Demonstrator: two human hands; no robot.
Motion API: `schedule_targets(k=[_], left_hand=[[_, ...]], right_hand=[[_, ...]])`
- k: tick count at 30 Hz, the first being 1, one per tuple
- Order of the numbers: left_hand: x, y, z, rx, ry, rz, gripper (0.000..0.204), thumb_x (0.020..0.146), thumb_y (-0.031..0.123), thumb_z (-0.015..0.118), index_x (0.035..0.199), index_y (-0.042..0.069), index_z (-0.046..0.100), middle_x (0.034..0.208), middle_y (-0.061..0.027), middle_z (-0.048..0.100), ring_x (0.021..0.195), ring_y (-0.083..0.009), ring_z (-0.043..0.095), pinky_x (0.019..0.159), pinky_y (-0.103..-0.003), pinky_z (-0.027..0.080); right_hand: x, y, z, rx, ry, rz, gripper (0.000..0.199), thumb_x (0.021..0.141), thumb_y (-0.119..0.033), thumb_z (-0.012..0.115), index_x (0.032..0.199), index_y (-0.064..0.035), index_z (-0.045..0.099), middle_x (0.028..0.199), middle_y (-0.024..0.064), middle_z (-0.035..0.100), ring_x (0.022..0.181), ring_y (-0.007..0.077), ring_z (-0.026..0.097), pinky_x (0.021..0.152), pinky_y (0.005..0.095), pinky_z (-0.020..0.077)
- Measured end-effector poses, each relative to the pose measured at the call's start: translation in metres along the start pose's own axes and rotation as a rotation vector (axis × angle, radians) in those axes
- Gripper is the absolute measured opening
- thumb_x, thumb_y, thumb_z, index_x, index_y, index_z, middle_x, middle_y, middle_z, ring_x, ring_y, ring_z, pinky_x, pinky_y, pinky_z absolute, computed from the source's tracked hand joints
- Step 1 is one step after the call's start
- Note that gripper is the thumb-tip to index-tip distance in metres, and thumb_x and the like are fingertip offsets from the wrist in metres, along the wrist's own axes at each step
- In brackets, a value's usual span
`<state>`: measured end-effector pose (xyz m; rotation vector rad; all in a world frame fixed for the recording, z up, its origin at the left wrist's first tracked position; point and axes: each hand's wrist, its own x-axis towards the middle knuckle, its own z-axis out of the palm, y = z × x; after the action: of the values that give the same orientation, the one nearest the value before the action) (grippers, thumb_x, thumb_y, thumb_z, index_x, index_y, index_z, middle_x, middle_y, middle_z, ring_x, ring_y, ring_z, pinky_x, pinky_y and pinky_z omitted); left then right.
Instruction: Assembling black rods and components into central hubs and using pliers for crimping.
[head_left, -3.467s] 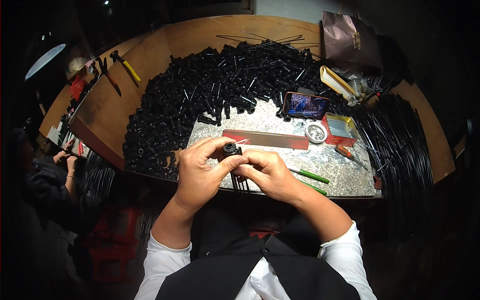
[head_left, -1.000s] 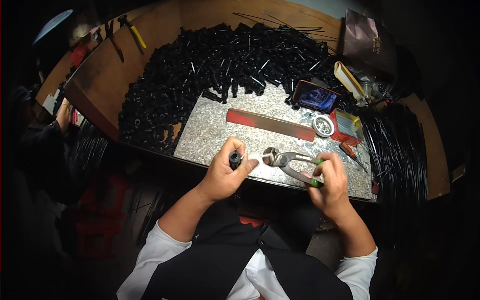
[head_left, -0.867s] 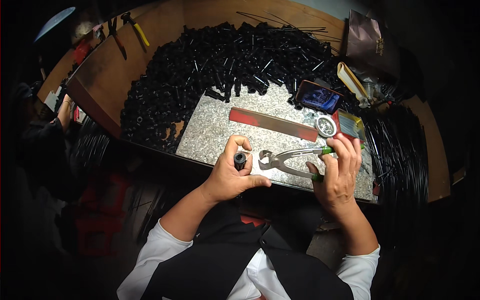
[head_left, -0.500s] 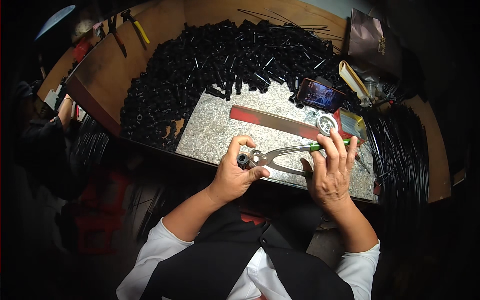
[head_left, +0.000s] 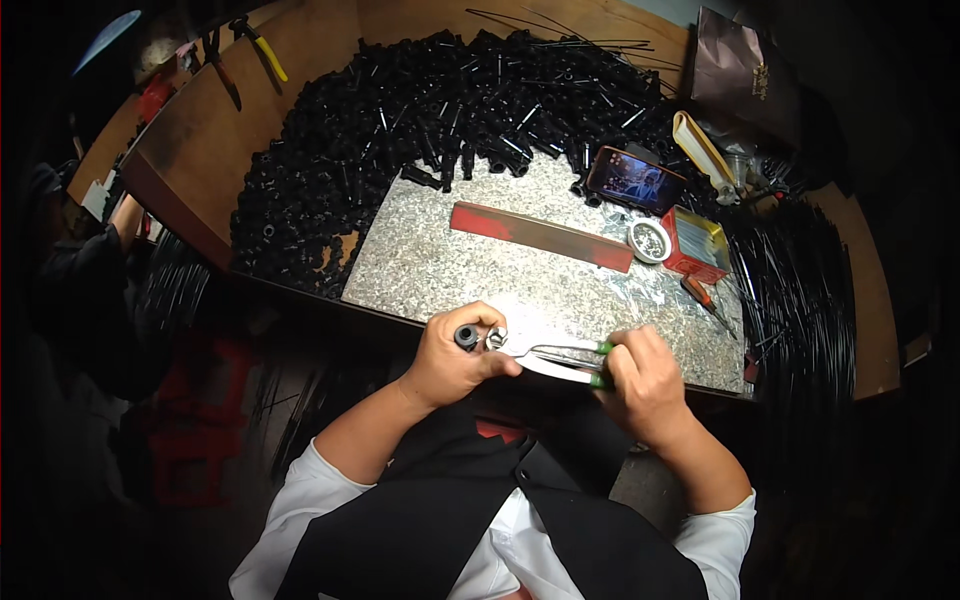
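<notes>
Black tube [head_left: 466, 337]: grasped in left hand [head_left: 450, 358], with thumb extended; pincers [head_left: 552, 369]: clenched by the handles in right hand [head_left: 645, 378].

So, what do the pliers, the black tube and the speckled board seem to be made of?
Pliers: probably smooth steel, given the bright metallic glare. Black tube: likely satin plastic or rubber, with soft grey sheen. Speckled board: mottled grey like polished stone, possibly laminate.

Head-worn wide fisheye; steeply downward
</notes>
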<state>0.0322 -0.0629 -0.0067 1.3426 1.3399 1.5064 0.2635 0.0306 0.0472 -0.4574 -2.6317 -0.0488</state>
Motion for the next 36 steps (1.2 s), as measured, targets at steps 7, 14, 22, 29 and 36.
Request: schedule_targets(k=[7,14,22,29,36], left_hand=[[-0.008,0.004,-0.004,-0.127,-0.262,0.011,0.065,0.049,0.054,0.079,0.082,0.001,0.063,0.064,0.0029,0.056,0.058,-0.0031,0.048,0.051,-0.018,0.036],[-0.008,0.009,-0.01,-0.119,-0.124,-0.053,0.058,0.053,0.05,0.082,0.079,0.001,0.065,0.067,0.0002,0.059,0.062,-0.0067,0.054,0.055,-0.02,0.04],[-0.009,0.014,-0.016,-0.201,-0.303,-0.067,0.063,0.045,0.049,0.081,0.084,0.002,0.065,0.069,0.0021,0.06,0.061,-0.0042,0.052,0.054,-0.018,0.039],[-0.006,-0.001,-0.01,-0.061,-0.218,0.103,0.049,0.049,0.032,0.088,0.078,0.001,0.064,0.07,-0.0036,0.063,0.063,-0.01,0.059,0.056,-0.022,0.044],[-0.006,-0.002,-0.009,-0.058,-0.217,0.133,0.069,0.049,0.05,0.081,0.092,0.001,0.06,0.065,0.0028,0.051,0.056,-0.0045,0.045,0.051,-0.019,0.034]], right_hand=[[-0.018,-0.019,0.005,1.689,-1.096,0.812,0.041,0.073,-0.009,0.076,0.101,-0.0005,0.046,0.063,0.0072,0.06,0.055,0.0148,0.06,0.048,0.0274,0.0476],[-0.016,-0.029,-0.003,0.7,-0.347,0.254,0.054,0.074,-0.018,0.075,0.11,0.002,0.041,0.095,0.0175,0.056,0.082,0.0307,0.06,0.069,0.0358,0.0486],[-0.034,-0.012,0.017,1.885,-0.98,0.789,0.041,0.099,-0.036,0.034,0.091,-0.0006,0.052,0.075,0.0113,0.063,0.053,0.0163,0.06,0.053,0.0261,0.0481],[-0.022,-0.024,0.008,0.746,-0.654,0.407,0.055,0.068,-0.012,0.073,0.113,-0.0026,0.044,0.084,0.0143,0.056,0.075,0.0302,0.059,0.067,0.0365,0.0458],[-0.013,-0.016,0.008,0.62,-0.547,0.235,0.065,0.066,0.007,0.052,0.128,-0.002,0.038,0.099,0.0184,0.045,0.095,0.0373,0.049,0.084,0.0404,0.0417]])
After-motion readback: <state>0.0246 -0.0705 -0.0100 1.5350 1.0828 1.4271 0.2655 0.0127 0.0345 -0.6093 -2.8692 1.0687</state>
